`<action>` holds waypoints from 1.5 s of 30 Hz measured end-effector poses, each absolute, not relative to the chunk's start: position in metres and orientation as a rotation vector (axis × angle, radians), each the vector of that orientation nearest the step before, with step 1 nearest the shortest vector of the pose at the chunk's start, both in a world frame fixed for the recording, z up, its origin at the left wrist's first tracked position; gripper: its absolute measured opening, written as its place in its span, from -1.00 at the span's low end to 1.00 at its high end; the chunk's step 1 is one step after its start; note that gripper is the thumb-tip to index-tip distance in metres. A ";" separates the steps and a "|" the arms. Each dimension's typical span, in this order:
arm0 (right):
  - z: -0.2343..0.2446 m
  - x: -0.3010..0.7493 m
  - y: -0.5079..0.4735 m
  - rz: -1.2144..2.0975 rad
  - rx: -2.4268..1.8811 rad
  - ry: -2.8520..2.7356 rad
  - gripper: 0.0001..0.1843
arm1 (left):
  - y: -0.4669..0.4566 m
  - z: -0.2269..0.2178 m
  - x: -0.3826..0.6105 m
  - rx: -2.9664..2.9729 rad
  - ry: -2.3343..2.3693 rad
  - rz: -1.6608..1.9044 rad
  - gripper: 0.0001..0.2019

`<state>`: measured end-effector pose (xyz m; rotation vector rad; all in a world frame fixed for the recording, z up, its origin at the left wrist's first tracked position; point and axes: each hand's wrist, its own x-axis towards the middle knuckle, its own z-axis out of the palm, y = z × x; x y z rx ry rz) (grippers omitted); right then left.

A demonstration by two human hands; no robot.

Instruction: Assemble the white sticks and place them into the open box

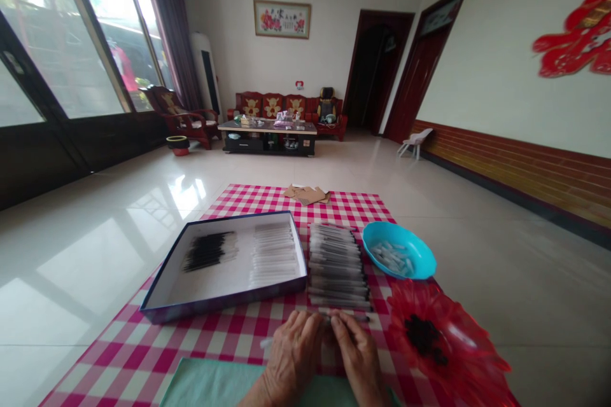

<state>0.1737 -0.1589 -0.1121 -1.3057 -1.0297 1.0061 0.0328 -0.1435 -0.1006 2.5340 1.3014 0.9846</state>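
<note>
My left hand [292, 356] and my right hand [359, 356] meet at the near edge of a red-and-white checked cloth [229, 331]. Their fingers are curled together round a thin pen-like stick [351, 316] that pokes out to the right. Just beyond the fingertips lies a row of several such sticks [337, 267]. A shallow blue-rimmed box [224, 305] to the left holds a bunch of black pieces [209, 250] and a row of clear tubes [274, 254].
A blue bowl [420, 267] with small white pieces sits right of the row. A red flower-shaped dish [458, 343] holds dark bits. A teal cloth [210, 385] lies near me. Cardboard pieces [306, 194] lie at the far edge. Tiled floor surrounds the cloth.
</note>
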 end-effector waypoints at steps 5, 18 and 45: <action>-0.112 0.172 -0.157 0.853 -1.414 -1.103 -0.63 | -0.140 -0.106 0.027 2.557 1.366 1.048 -0.89; -0.108 0.174 -0.157 1.005 -1.245 -1.130 -0.62 | -0.140 -0.100 0.026 2.609 1.282 0.970 -0.83; -0.094 0.172 -0.161 0.913 -1.318 -1.267 -0.72 | -0.140 -0.106 0.025 2.534 1.310 1.033 -0.89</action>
